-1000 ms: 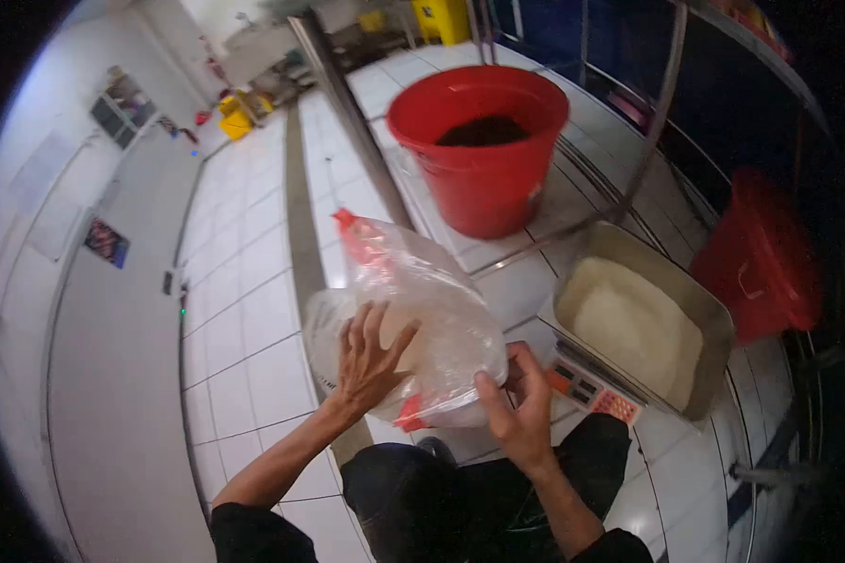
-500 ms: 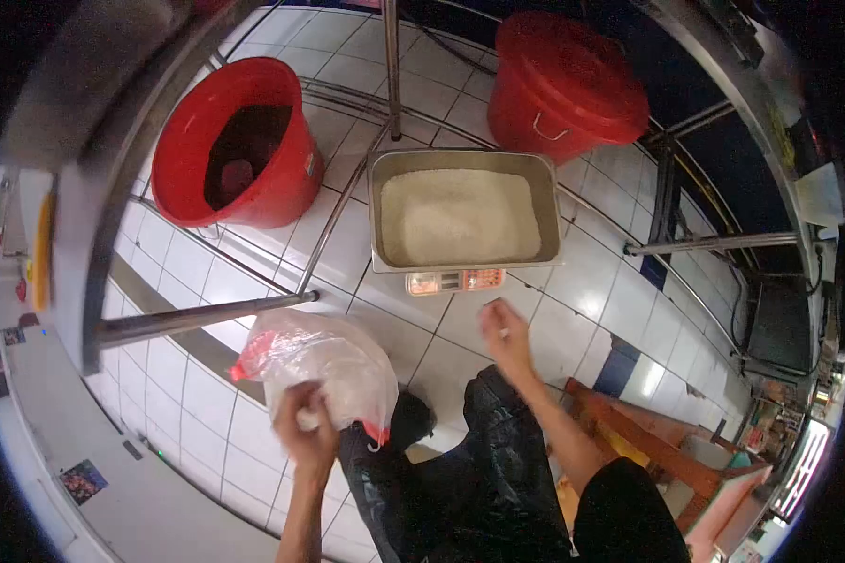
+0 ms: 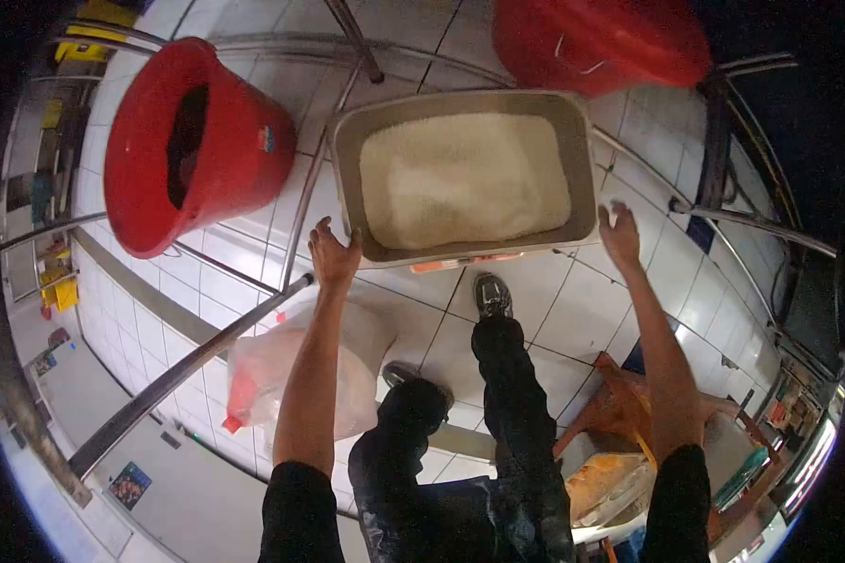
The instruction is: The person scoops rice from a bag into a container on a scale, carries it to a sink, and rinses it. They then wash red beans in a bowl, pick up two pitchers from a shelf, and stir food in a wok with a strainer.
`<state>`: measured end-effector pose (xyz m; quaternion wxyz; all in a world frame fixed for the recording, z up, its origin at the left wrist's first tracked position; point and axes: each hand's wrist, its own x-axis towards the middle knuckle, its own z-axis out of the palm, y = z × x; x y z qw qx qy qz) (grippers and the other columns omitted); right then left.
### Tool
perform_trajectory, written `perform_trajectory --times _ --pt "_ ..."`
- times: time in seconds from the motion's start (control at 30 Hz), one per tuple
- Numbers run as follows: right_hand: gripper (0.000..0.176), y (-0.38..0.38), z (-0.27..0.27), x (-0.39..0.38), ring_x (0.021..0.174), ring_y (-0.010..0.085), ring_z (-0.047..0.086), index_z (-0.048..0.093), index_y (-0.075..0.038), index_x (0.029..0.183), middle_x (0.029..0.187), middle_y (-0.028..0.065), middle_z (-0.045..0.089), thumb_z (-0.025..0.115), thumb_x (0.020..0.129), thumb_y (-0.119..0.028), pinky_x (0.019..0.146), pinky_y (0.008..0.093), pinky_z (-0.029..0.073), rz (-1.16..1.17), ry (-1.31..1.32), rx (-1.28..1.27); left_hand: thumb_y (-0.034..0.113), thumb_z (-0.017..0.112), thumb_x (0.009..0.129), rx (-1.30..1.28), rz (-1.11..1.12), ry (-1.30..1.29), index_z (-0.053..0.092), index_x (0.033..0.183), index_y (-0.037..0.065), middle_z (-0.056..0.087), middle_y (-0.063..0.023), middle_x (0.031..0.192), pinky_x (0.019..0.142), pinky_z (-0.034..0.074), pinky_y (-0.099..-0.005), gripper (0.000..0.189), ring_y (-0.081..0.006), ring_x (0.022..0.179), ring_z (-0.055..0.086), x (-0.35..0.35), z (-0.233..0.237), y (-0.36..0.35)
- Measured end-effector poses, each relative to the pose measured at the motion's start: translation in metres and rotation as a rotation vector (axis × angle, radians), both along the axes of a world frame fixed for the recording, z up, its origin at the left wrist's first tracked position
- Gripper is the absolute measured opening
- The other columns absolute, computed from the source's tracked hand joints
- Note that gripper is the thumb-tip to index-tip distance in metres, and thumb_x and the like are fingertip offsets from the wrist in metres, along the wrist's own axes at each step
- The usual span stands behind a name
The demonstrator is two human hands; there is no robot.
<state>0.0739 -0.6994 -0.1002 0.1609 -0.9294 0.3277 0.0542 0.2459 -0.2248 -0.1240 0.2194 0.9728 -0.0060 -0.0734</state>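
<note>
A deep rectangular metal pan (image 3: 465, 254) holds a bed of fine whitish grains (image 3: 465, 178). Under its front edge a strip of an orange-and-white scale (image 3: 432, 266) shows; the rest is hidden. At the pan's front left corner is my left hand (image 3: 335, 258), its fingers apart and fingertips right at the rim. My right hand (image 3: 622, 239) is just off the right side, open with fingers spread. Below my left forearm, a clear plastic bag (image 3: 347, 347) with red handles rests on the tiled floor by my foot.
An open red bucket (image 3: 244, 141) stands to the left behind a metal rack's leg (image 3: 178, 375). A lidded red bucket (image 3: 554, 52) is at the back right. Near my right elbow are a reddish-orange stool (image 3: 620, 375) and a packed bag (image 3: 606, 479).
Both my hands have moved forward to the pan's two sides, the left leaving the plastic bag. The view has come closer to the pan, and a foot has stepped forward.
</note>
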Motion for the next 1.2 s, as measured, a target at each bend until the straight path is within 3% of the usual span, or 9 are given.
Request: perform_trajectory --times 0.07,0.13,0.53,0.7,0.87,0.97,1.07,1.13,1.2 --pt "0.058 -0.047 -0.111 0.008 0.099 0.0361 0.059 0.050 0.000 0.119 0.102 0.0234 0.062 0.052 0.087 -0.048 0.086 0.0446 0.046 -0.025 -0.247 -0.082 0.035 0.071 0.077 -0.048 0.017 -0.009 0.057 0.106 -0.004 0.060 -0.0213 0.093 0.081 0.046 -0.0436 0.050 -0.0368 0.091 0.058 0.006 -0.038 0.008" --pt "0.054 -0.039 -0.092 0.041 0.085 0.0344 0.063 0.054 -0.002 0.110 0.083 0.0180 0.065 0.050 0.089 -0.051 0.076 0.0427 0.048 -0.212 -0.197 0.366 0.042 0.066 0.080 -0.140 0.171 0.201 0.060 0.101 -0.005 0.063 -0.0227 0.084 0.071 0.048 -0.0449 0.051 -0.0373 0.080 0.062 0.014 -0.058 0.008" --pt "0.052 -0.031 -0.067 -0.011 0.059 0.0145 0.040 0.053 -0.004 0.065 0.061 0.0015 0.049 0.053 0.089 -0.050 0.055 0.0341 0.035 -0.672 -0.386 0.473 0.042 0.059 0.085 0.011 0.121 0.084 0.064 0.078 -0.005 0.061 -0.0250 0.067 0.060 0.046 -0.0468 0.047 -0.0396 0.060 0.060 -0.014 0.021 -0.012" --pt "0.034 0.003 0.071 -0.130 0.070 0.0158 0.054 0.061 0.002 0.086 0.080 0.0044 0.062 0.053 0.093 -0.030 0.062 0.0313 0.046 -0.819 -0.591 0.334 0.028 0.056 0.089 -0.161 0.041 0.119 0.064 0.080 -0.003 0.060 -0.0218 0.062 0.053 0.045 -0.0438 0.033 -0.0387 0.054 0.058 -0.077 0.149 0.012" --pt "0.050 0.018 0.313 -0.261 0.090 0.0242 0.054 0.052 0.000 0.123 0.103 0.0133 0.059 0.048 0.094 -0.040 0.082 0.0383 0.046 -0.716 -0.353 0.253 0.026 0.059 0.088 -0.344 0.293 0.386 0.058 0.066 -0.003 0.051 -0.0135 0.050 0.046 0.039 -0.0372 0.036 -0.0187 0.047 0.051 -0.153 0.400 0.018" --pt "0.045 0.043 0.429 -0.258 0.090 0.0223 0.055 0.052 0.002 0.120 0.112 0.0134 0.056 0.048 0.095 -0.036 0.081 0.0362 0.046 -0.787 -0.492 0.656 0.026 0.061 0.085 -0.359 0.342 0.294 0.060 0.067 -0.005 0.048 -0.0159 0.048 0.046 0.038 -0.0386 0.036 -0.0197 0.045 0.051 -0.202 0.508 0.044" --pt "0.040 0.050 0.464 -0.266 0.082 0.0211 0.058 0.059 0.008 0.101 0.092 0.0102 0.063 0.045 0.096 -0.029 0.076 0.0343 0.046 -0.577 -0.558 0.116 0.028 0.063 0.081 -0.124 0.478 0.312 0.060 0.067 -0.005 0.048 -0.0162 0.047 0.047 0.040 -0.0380 0.036 -0.0190 0.044 0.051 -0.259 0.558 0.089" --pt "0.035 0.102 0.545 -0.196 0.079 0.0234 0.058 0.061 0.007 0.099 0.091 0.0132 0.065 0.045 0.095 -0.023 0.077 0.0350 0.047 -0.522 0.006 0.374 0.030 0.064 0.078 -0.093 0.436 0.267 0.060 0.066 -0.005 0.048 -0.0169 0.049 0.047 0.039 -0.0386 0.037 -0.0181 0.044 0.046 -0.269 0.598 0.123" --pt "0.035 0.101 0.470 -0.231 0.063 0.0250 0.055 0.061 0.008 0.083 0.069 0.0167 0.061 0.047 0.094 -0.023 0.066 0.0390 0.045 -0.306 -0.559 0.268 0.031 0.064 0.077 -0.201 0.582 0.188 0.060 0.067 -0.005 0.048 -0.0169 0.049 0.048 0.039 -0.0386 0.037 -0.0180 0.045 0.045 -0.312 0.623 0.167"
